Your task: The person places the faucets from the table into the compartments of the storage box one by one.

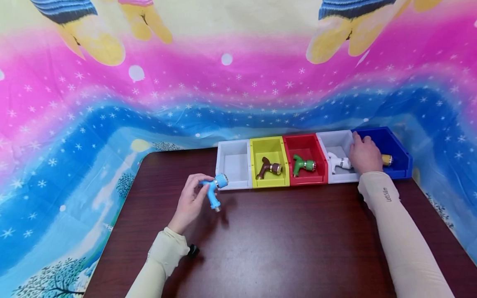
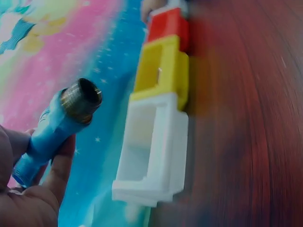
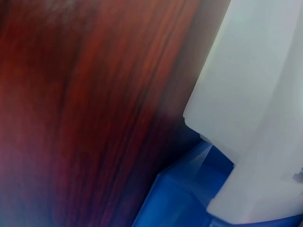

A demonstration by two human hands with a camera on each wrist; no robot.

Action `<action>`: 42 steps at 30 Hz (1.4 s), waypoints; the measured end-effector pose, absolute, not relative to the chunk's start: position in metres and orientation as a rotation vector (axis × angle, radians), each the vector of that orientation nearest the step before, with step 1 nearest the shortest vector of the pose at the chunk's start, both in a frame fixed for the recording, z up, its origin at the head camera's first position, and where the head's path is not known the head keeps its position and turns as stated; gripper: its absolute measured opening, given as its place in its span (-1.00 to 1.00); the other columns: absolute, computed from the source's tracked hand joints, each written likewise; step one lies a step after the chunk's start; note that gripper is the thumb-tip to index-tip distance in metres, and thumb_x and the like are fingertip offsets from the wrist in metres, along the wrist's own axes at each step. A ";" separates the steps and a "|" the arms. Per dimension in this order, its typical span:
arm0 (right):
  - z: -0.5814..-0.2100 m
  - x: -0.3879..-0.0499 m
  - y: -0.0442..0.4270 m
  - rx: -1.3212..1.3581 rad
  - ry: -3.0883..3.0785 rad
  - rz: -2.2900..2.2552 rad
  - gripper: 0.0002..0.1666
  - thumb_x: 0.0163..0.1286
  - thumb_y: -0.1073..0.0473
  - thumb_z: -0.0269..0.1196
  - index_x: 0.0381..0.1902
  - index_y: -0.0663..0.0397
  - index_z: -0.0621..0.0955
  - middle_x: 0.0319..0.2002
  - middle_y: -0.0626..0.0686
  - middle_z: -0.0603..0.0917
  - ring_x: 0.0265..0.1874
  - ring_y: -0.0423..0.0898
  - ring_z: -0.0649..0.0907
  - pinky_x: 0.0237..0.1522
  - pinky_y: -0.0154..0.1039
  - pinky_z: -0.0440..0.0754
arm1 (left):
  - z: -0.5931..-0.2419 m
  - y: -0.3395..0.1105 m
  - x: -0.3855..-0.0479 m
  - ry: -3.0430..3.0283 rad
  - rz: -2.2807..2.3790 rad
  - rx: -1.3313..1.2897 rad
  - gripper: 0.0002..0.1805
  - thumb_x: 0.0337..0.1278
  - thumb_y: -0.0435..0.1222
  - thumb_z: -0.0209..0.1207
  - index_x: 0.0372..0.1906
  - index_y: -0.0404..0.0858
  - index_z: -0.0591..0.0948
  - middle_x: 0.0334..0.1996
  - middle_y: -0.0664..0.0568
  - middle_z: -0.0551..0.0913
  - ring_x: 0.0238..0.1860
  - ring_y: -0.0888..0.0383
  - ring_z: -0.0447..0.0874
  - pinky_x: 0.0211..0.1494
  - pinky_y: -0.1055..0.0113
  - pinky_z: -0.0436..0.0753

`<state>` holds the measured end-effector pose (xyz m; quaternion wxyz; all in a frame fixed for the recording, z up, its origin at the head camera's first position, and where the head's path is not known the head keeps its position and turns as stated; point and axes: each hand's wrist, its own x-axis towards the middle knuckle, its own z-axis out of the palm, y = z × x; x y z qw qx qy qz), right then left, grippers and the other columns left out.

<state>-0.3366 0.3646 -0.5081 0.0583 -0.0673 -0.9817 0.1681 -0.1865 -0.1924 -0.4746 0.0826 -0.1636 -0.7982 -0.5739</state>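
My left hand (image 1: 191, 203) pinches a light blue tap (image 1: 211, 192) between thumb and fingers, above the table just left of the row of bins. The left wrist view shows the threaded metal end of this tap (image 2: 81, 101) facing up and right. At the row's right end, my right hand (image 1: 366, 155) lies over the wall between a white bin (image 1: 344, 178) and a blue bin (image 1: 405, 169). Its fingertips are partly hidden, so whether they grip the wall is unclear. A white tap (image 1: 338, 162) sits left of that hand, and a yellow tap (image 1: 388, 159) shows at its right.
The leftmost white bin (image 1: 234, 184) holds nothing visible. A brown tap (image 1: 265, 166) lies in the yellow bin (image 1: 272, 183), a green tap (image 1: 299, 164) in the red bin (image 1: 309, 181). The bins stand along the back of the dark wooden table (image 1: 275, 240), before a printed cloth (image 1: 223, 91).
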 end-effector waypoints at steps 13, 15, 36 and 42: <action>-0.505 -0.333 0.363 -0.201 -2.973 0.520 -0.25 0.71 0.02 -0.12 0.69 0.12 -0.02 0.31 0.60 0.29 0.23 0.57 0.36 0.23 0.57 0.36 | -0.472 -0.191 -0.188 -2.423 -1.744 -0.292 -0.59 0.21 -0.52 0.36 0.16 -0.25 0.71 0.47 -0.09 0.25 0.19 -0.14 0.64 0.20 0.44 0.65; -0.505 -0.333 0.363 -0.202 -2.973 0.521 -0.25 0.71 0.02 -0.12 0.69 0.11 -0.02 0.31 0.59 0.29 0.23 0.57 0.36 0.23 0.57 0.37 | -0.473 -0.189 -0.189 -2.433 -1.671 -0.296 -0.57 0.16 -0.54 0.38 0.14 -0.23 0.73 0.43 -0.13 0.29 0.15 -0.12 0.67 0.20 0.35 0.68; -0.507 -0.333 0.365 -0.208 -2.977 0.523 -0.26 0.71 0.01 -0.17 0.69 0.13 -0.02 0.31 0.60 0.28 0.22 0.57 0.36 0.21 0.57 0.37 | -0.464 -0.142 -0.229 -2.491 -1.011 -0.502 -0.53 0.32 -0.47 0.20 0.29 -0.13 0.63 0.62 0.08 0.18 -0.09 -0.08 0.74 -0.23 0.18 0.72; -0.507 -0.334 0.364 -0.203 -2.975 0.526 -0.26 0.71 0.03 -0.15 0.69 0.13 -0.03 0.31 0.60 0.28 0.23 0.57 0.36 0.24 0.56 0.36 | -0.466 -0.126 -0.245 -2.575 -0.947 -0.498 -0.52 0.36 -0.50 0.14 0.32 -0.15 0.60 0.66 0.04 0.11 -0.42 -0.06 0.71 -0.32 0.19 0.71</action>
